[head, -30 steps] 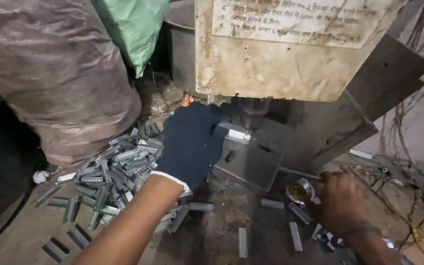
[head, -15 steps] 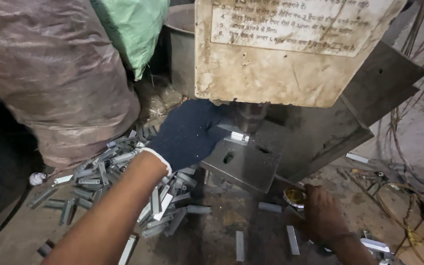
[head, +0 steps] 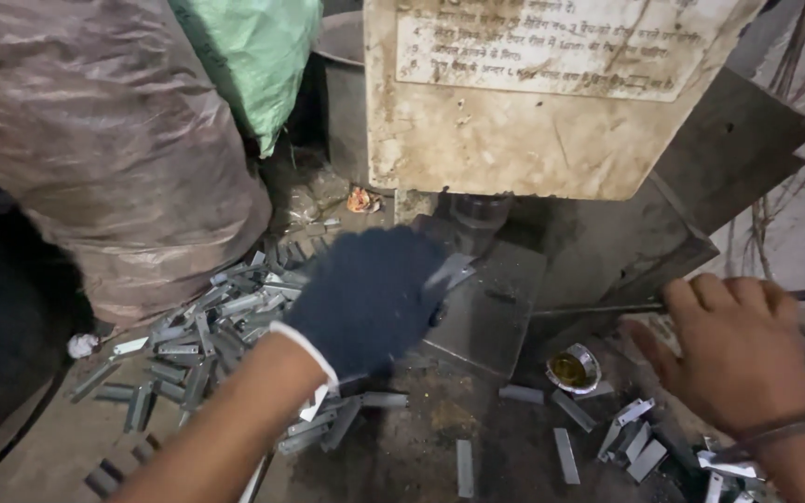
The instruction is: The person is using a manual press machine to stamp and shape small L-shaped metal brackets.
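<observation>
Left hand (head: 370, 303): in a dark knit glove, closed around a small grey metal strip (head: 447, 275), which juts from the fingertips toward the right. Hand and strip sit over the left edge of the steel die plate (head: 486, 312), directly below the press ram (head: 480, 210).

Right hand (head: 733, 349): bare, fingers curled over a thin dark rod (head: 589, 307) that runs level from the press body to the right; the grip closes on the rod's right part. A band circles the wrist.

Press: a stained cream panel (head: 514, 112) with printed text fronts the machine, above the ram and plate.

Strip pile (head: 207, 326): many like grey strips heaped on the bench left of the plate, just behind and beside the gloved hand, against a large brown plastic-wrapped bundle (head: 95, 140). A green sack (head: 253, 56) hangs behind the bundle.

Loose strips (head: 631, 433): a smaller scatter at the bench's near right corner, below the right hand; single strips lie between the two hands near the front edge.

Small tin (head: 572, 368): round, yellow content, on the bench just right of the plate, near the right hand's thumb.
</observation>
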